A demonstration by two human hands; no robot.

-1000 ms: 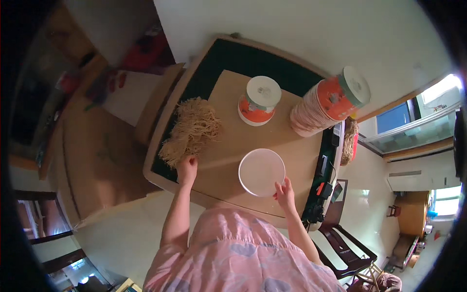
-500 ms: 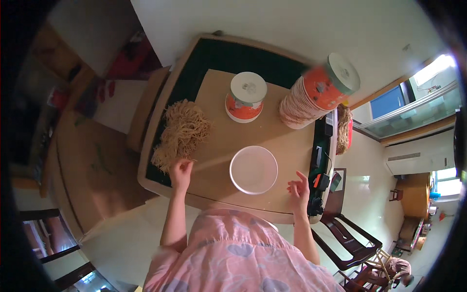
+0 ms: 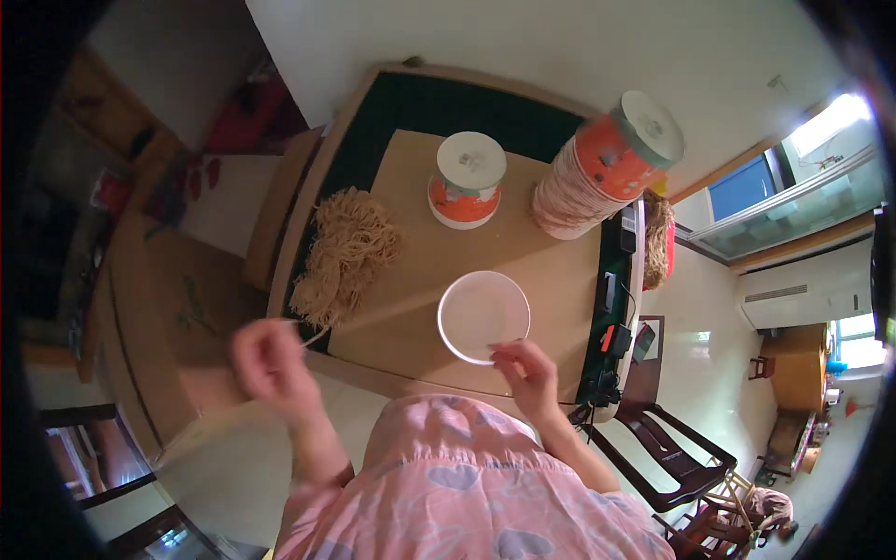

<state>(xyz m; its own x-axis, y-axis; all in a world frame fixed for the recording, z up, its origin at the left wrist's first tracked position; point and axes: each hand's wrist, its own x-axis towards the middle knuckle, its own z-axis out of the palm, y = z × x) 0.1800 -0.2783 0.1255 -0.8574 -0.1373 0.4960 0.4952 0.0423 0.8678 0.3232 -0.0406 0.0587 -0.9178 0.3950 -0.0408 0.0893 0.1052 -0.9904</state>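
A loose heap of beige strands (image 3: 347,250) lies at the table's left side. My left hand (image 3: 273,359), smeared by motion, is off the table's near left edge with its fingers closed; a thin strand (image 3: 318,335) runs from the heap to it. In front of me stands a white round tub (image 3: 483,313), its open mouth facing up and nothing visible inside. My right hand (image 3: 528,366) has its thumb and fingers closed at the tub's near right rim.
Behind the tub, an orange-and-white tub (image 3: 467,179) stands bottom up. A tall, leaning stack of similar tubs (image 3: 607,168) is at the back right. Chargers and cables (image 3: 613,341) line the table's right edge. A dark chair (image 3: 667,457) stands on the right.
My left hand has moved left and toward me, off the heap, drawing out a strand. My right hand has moved left to the white tub's rim.
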